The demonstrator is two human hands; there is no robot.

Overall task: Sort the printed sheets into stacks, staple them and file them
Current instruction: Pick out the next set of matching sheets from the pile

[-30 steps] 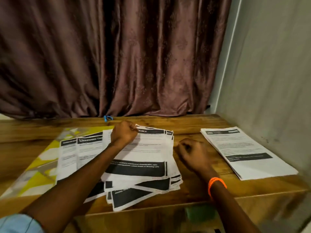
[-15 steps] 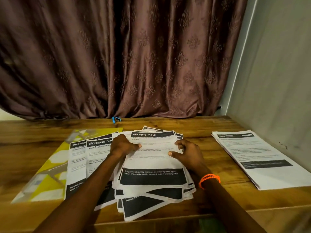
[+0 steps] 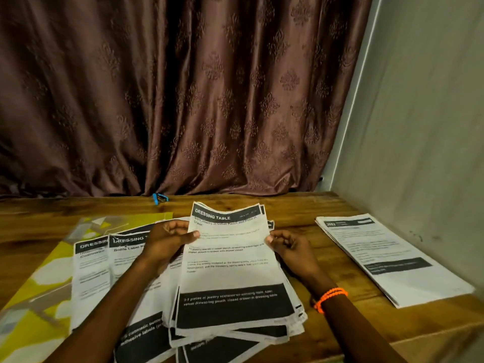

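A loose pile of printed sheets (image 3: 237, 323) lies in front of me on the wooden table (image 3: 296, 205). Its top sheet (image 3: 227, 258), headed "DRESSING TABLE", is raised at its far end. My left hand (image 3: 167, 238) pinches that sheet's left edge, thumb on top. My right hand (image 3: 286, 244) pinches its right edge. Two more "DRESSING TABLE" sheets (image 3: 90, 271) lie to the left, partly over a yellow folder (image 3: 44, 279). A neat stack of sheets (image 3: 390, 258) sits at the right. A small blue stapler (image 3: 159, 198) rests at the back by the curtain.
A brown patterned curtain (image 3: 183, 100) hangs along the table's far edge. A grey wall (image 3: 419, 127) borders the right side, close to the neat stack. The table's front edge runs just below the pile.
Both hands moved from resting fists on and beside the pile to pinching the top sheet's two side edges. The sheet's far end has risen off the pile.
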